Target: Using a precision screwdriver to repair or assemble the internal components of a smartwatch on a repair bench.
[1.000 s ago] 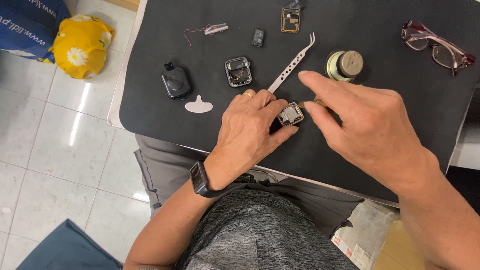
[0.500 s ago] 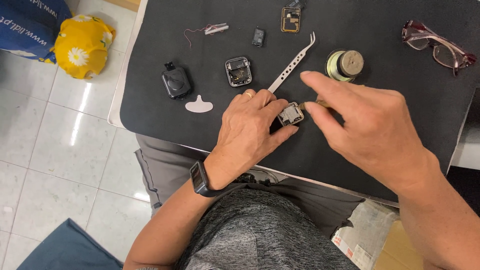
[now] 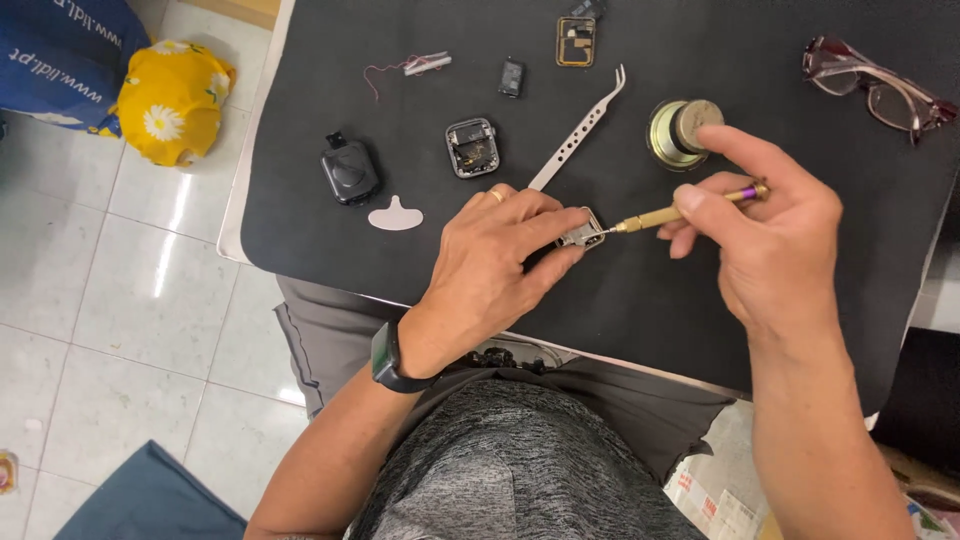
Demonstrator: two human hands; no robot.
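You are working on a mat [image 3: 640,300], with the small metal part [image 3: 578,230] lying at its near middle. Left of the part, a flat pick [image 3: 395,215] is lying; behind it, tweezers [image 3: 578,135] are lying; behind and right, a round tin [image 3: 680,130] is sitting; far right, glasses [image 3: 875,88] are lying.

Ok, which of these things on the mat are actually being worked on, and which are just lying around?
In use:
- left hand pinching small metal watch case
- right hand holding brass screwdriver, tip at the case

Lying about:
- tweezers
- open watch body
- black module
- white pick
- glasses
- round tin
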